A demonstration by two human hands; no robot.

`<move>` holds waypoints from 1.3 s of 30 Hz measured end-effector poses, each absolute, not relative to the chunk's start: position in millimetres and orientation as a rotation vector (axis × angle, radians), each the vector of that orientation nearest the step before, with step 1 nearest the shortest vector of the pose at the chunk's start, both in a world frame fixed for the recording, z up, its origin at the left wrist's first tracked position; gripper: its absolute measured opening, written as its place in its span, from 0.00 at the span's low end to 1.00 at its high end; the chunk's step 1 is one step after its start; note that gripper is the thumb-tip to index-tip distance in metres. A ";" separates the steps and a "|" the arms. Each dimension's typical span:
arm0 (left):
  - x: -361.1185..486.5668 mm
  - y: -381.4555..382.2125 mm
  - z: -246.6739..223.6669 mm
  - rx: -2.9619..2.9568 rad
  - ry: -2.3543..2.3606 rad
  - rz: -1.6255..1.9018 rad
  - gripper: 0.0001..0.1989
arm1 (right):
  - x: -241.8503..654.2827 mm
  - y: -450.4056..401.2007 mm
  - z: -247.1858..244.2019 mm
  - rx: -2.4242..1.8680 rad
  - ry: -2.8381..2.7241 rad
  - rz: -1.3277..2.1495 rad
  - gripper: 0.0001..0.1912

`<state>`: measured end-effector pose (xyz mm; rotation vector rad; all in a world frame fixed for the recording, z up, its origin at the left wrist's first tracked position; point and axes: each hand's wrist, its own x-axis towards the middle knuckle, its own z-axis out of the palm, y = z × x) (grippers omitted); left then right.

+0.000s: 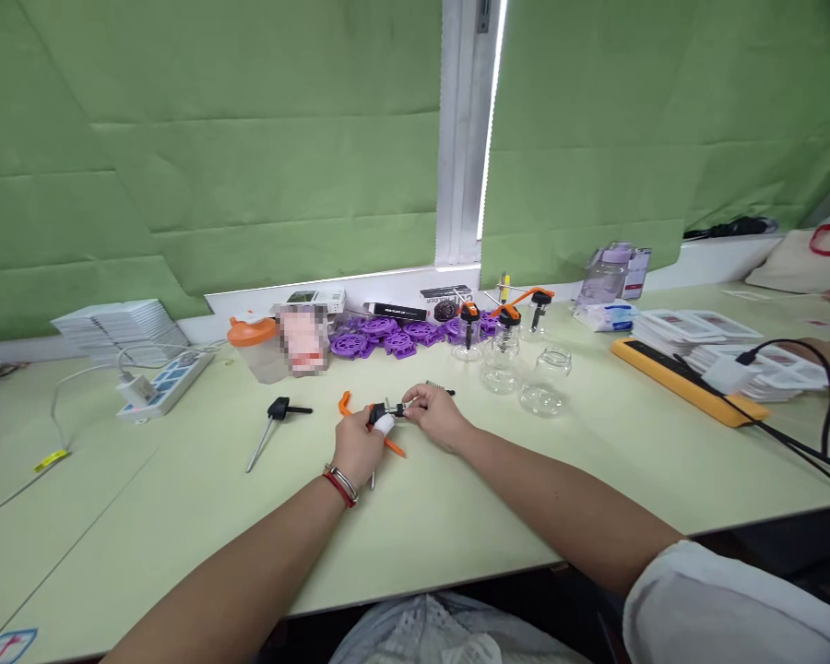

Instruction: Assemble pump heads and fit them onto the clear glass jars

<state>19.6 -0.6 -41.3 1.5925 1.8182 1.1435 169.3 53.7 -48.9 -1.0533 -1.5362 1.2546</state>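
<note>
Centrally in the frame, the left hand (360, 443) grips a black part (378, 415), its long axis nearly level, pointing right; the right hand (439, 417) pinches its right end. Tabletop (443, 526) stretches below toward its near edge (456, 583), lower centre.

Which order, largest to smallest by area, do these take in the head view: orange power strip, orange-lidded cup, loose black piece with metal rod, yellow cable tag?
1. Orange power strip
2. Orange-lidded cup
3. Loose black piece with metal rod
4. Yellow cable tag
</note>
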 end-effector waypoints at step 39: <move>21.9 -0.4 -39.5 1.614 1.838 1.095 0.11 | 166.0 53.5 -53.8 -1.105 -1.594 1.142 0.04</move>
